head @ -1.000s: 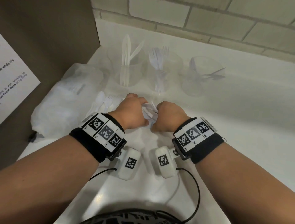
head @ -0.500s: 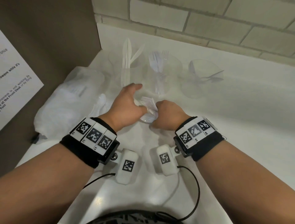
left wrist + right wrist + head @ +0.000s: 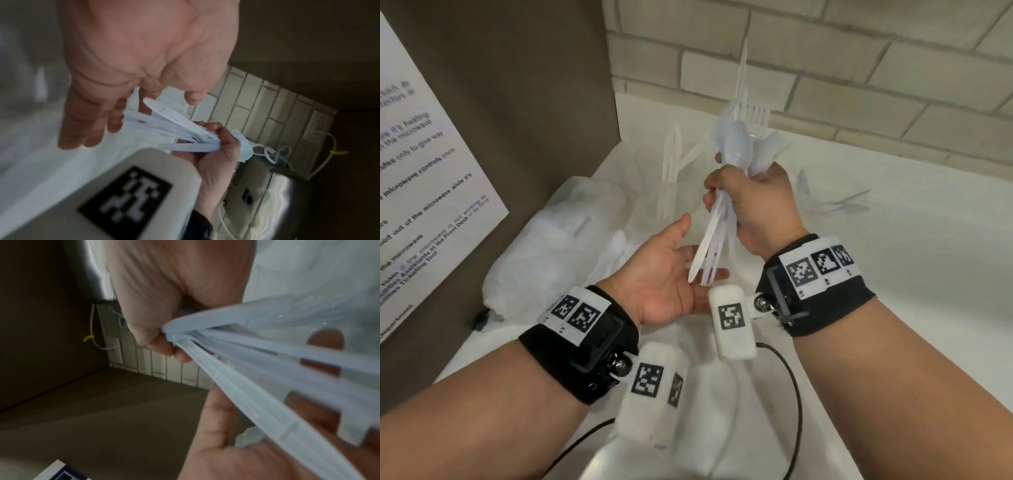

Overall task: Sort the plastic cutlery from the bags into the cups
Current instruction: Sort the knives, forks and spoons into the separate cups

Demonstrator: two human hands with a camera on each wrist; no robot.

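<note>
My right hand (image 3: 753, 202) grips a bundle of white plastic cutlery (image 3: 736, 147) upright above the counter, spoon bowls, fork tines and a knife tip pointing up, handles fanning out below the fist. The same bundle (image 3: 176, 129) (image 3: 267, 369) shows in both wrist views, held in that fist. My left hand (image 3: 671, 270) lies open, palm up, just under the handle ends, empty. Behind stand clear cups: one with knives (image 3: 671, 171) at the left, one with spoons (image 3: 839, 202) at the right; the middle cup is hidden behind the bundle.
A clear plastic bag (image 3: 558, 240) lies on the white counter (image 3: 893, 274) at the left, against a brown side wall with a printed notice (image 3: 421, 171). A brick wall (image 3: 859, 68) runs along the back. Loose cutlery lies beside the bag.
Both hands were low on the counter gathering cutlery. Now the right hand has lifted the bundle upright, and the left hand has let go and turned palm up beneath it.
</note>
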